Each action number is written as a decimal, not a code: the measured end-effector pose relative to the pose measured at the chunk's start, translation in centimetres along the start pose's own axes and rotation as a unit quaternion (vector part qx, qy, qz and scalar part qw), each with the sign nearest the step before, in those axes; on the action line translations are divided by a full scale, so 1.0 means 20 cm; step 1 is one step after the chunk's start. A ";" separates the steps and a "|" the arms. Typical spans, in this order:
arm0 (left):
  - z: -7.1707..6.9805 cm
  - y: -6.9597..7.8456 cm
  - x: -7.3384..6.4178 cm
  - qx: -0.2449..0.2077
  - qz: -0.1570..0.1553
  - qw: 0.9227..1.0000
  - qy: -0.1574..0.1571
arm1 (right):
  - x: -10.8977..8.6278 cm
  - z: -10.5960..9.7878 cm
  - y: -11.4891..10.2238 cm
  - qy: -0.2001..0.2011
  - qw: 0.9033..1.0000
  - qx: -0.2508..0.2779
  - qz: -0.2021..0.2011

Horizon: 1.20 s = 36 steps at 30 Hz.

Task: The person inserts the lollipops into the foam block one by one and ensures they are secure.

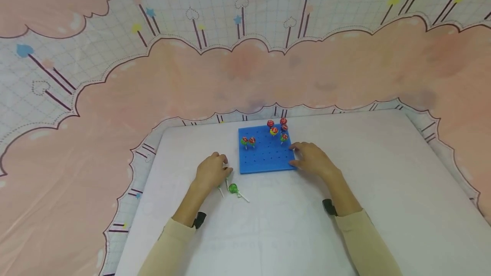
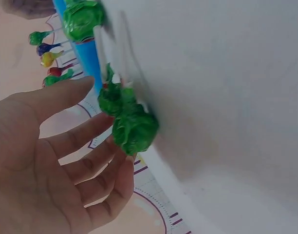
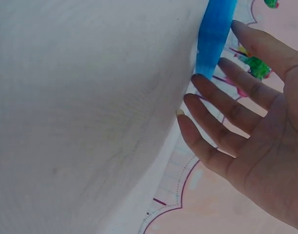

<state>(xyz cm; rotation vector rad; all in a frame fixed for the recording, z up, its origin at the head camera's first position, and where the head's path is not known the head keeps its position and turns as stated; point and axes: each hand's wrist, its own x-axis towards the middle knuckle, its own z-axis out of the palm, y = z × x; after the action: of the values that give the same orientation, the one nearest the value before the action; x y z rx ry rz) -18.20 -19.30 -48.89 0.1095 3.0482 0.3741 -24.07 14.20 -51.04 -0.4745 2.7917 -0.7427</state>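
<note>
In the head view my left hand (image 1: pixel 212 170) is over green-wrapped lollipops on the table, left of a blue pegboard-like board (image 1: pixel 264 156). The left wrist view shows two green lollipops (image 2: pixel 134 129) lying close together by its loosely bent fingers. The thumb stands apart from them; whether the fingertips touch the wrappers is unclear. Another green lollipop (image 1: pixel 233 188) lies just right of that hand, its white stick pointing toward me. My right hand (image 1: pixel 312 159) touches the board's right edge with spread fingers, the thumb (image 3: pixel 261 41) near the top of that edge.
Several wrapped lollipops stand upright in the board's holes: a pair of lollipops (image 1: pixel 252 141) at left and a cluster with a yellow-wrapped lollipop (image 1: pixel 274 131) at the back right. A white-covered table (image 1: pixel 268 225) lies beneath. A patterned pink cloth (image 1: pixel 238 76) hangs behind it.
</note>
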 end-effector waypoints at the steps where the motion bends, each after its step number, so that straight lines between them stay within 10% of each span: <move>1: 0.01 0.00 0.00 0.003 0.003 1.000 -0.002 | 0.00 0.00 0.00 0.000 1.000 0.000 0.000; 36: 0.02 -0.05 -0.02 -0.095 -0.002 0.995 0.033 | 0.00 0.00 0.00 -0.003 1.000 0.006 0.000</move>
<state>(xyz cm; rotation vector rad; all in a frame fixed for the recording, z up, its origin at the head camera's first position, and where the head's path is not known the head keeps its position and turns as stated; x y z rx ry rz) -17.76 -20.19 -49.48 0.0810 3.0569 0.6762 -24.09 14.12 -51.06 -0.4749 2.7802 -0.7552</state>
